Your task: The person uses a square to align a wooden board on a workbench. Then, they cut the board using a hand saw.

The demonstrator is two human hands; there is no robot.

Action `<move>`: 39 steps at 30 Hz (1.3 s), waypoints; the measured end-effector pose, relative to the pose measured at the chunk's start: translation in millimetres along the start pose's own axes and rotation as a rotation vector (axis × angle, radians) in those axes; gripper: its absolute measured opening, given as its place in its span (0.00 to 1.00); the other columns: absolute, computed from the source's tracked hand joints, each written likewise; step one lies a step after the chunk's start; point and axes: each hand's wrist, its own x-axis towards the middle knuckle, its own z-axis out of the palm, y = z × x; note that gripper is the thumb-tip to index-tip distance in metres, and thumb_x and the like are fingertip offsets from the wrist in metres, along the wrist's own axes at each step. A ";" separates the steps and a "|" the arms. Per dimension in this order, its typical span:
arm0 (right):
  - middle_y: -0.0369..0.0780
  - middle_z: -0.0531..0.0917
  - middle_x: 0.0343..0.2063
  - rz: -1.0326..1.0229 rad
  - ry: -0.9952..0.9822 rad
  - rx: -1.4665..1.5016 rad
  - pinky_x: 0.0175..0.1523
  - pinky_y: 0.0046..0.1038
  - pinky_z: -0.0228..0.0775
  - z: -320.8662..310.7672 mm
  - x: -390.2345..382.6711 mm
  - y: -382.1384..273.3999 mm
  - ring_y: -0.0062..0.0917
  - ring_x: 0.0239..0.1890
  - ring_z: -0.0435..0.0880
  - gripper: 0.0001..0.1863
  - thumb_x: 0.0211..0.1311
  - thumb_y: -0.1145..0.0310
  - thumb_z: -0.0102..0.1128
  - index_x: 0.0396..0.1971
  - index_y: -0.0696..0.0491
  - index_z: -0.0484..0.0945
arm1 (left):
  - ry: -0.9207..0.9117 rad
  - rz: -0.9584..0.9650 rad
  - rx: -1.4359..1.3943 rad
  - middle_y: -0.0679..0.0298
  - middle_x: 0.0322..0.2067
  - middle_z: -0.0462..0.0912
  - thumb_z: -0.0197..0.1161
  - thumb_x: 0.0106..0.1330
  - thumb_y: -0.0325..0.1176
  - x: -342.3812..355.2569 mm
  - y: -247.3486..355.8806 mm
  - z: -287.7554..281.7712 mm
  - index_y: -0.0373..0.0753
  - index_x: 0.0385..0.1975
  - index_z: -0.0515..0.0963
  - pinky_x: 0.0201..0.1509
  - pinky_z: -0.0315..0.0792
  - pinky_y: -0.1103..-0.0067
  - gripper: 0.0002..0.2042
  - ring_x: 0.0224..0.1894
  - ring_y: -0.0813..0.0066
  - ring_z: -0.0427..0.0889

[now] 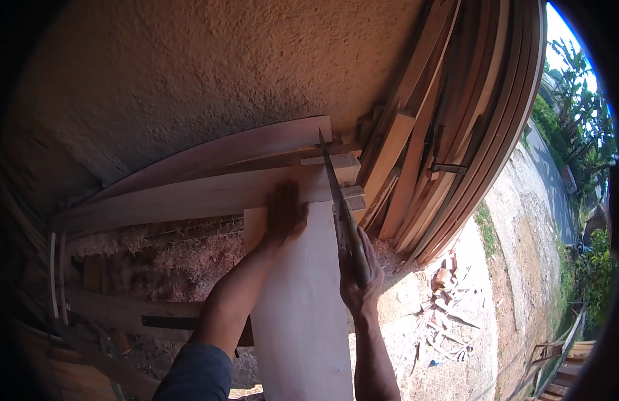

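Observation:
My right hand (363,284) is wrapped round the handle of a handsaw (332,175). Its narrow dark blade points away from me, nearly edge-on, along the right side of the far end of a wide pale board (297,314). Whether the teeth are in the wood I cannot tell. My left hand (282,208), in shadow and a little blurred, lies with fingers stretched forward where the wide board's far end meets a long pale plank (182,197) running crosswise. Beside the blade, a small wood block (354,198) sits at the plank's right end.
Behind the plank, another board (256,144) stands along a rough wall (222,60). Several long timbers (480,134) lean at the right. Wood shavings (196,264) fill the space left of the wide board. Offcuts (449,321) litter the sunlit ground.

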 end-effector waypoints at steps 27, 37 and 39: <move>0.54 0.82 0.58 0.186 -0.140 0.020 0.59 0.36 0.80 -75.4 -126.2 -35.4 0.42 0.56 0.87 0.29 0.67 0.75 0.61 0.68 0.62 0.68 | 0.047 -0.104 0.053 0.49 0.73 0.60 0.51 0.77 0.43 -44.6 11.3 -44.7 0.32 0.72 0.59 0.79 0.48 0.53 0.29 0.77 0.55 0.57; 0.48 0.80 0.63 0.092 -0.085 0.135 0.63 0.39 0.76 17.2 17.9 -1.9 0.45 0.62 0.81 0.24 0.73 0.70 0.57 0.67 0.51 0.74 | -0.022 -0.100 0.062 0.49 0.74 0.59 0.49 0.77 0.43 -43.3 7.2 -34.2 0.32 0.73 0.58 0.79 0.48 0.53 0.30 0.77 0.54 0.56; 0.47 0.80 0.63 0.213 -0.084 0.162 0.62 0.36 0.77 -23.7 -65.8 -13.0 0.40 0.62 0.82 0.24 0.73 0.75 0.55 0.67 0.53 0.73 | -0.031 -0.112 0.038 0.48 0.74 0.58 0.49 0.77 0.43 -45.1 11.6 -49.0 0.32 0.73 0.58 0.79 0.49 0.53 0.30 0.77 0.53 0.56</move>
